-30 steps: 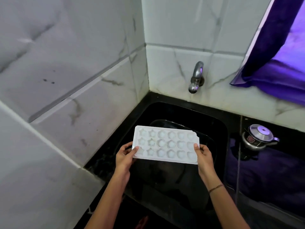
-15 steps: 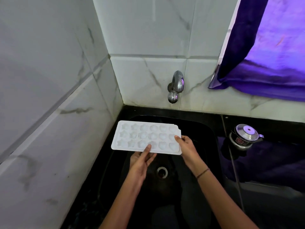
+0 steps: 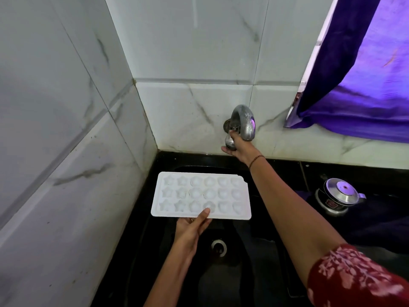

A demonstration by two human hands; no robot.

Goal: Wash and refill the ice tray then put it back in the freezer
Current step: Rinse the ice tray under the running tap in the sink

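One grip only: my left hand pinches the ice tray by its near edge over the sink, my right hand grips the tap, and a gush could tip it.

The ice tray is matt white plastic, and the tap on the far wall is metal, its chrome dulled and spotted. The sink is glossy black, and the wall tiles are smooth, shiny white with grey veining. At the right, the curtain is purple cloth with a satin sheen and the pot lid is polished metal.
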